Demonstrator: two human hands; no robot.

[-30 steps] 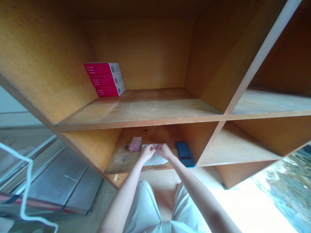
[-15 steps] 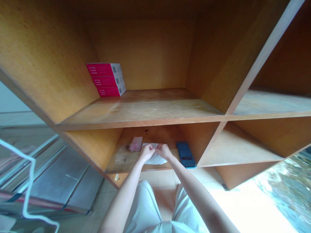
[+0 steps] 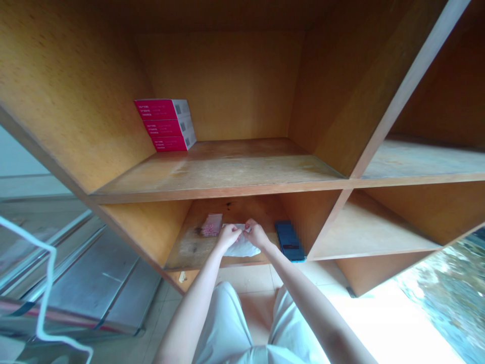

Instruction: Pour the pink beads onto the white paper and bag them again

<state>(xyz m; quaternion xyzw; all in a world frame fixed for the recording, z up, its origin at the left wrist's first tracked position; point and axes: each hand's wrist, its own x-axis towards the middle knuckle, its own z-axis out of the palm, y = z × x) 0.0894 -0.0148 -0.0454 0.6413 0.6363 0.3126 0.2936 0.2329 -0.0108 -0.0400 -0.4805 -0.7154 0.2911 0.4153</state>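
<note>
My one view looks from the person's head, forward and steeply down, over the shelf unit [image 3: 227, 194] to both hands [image 3: 242, 236].

A thin white packet [image 3: 242, 247] lies on the lower shelf [image 3: 189, 250].

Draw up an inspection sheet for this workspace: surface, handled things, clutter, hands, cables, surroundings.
Surface: lower wooden shelf, stained and worn.
Handled things: white sheet-like item under the hands.
Clutter: clear packet with pink contents and dark blue item, either side of it; three stacked red-and-white boxes, shelf above.
Hands: left and right at the white item, fingertips drawn together; exact grip too small to tell.
Cables: white bent line at left, possibly a cable.
Surroundings: tiled floor; grey panels at left.
</note>
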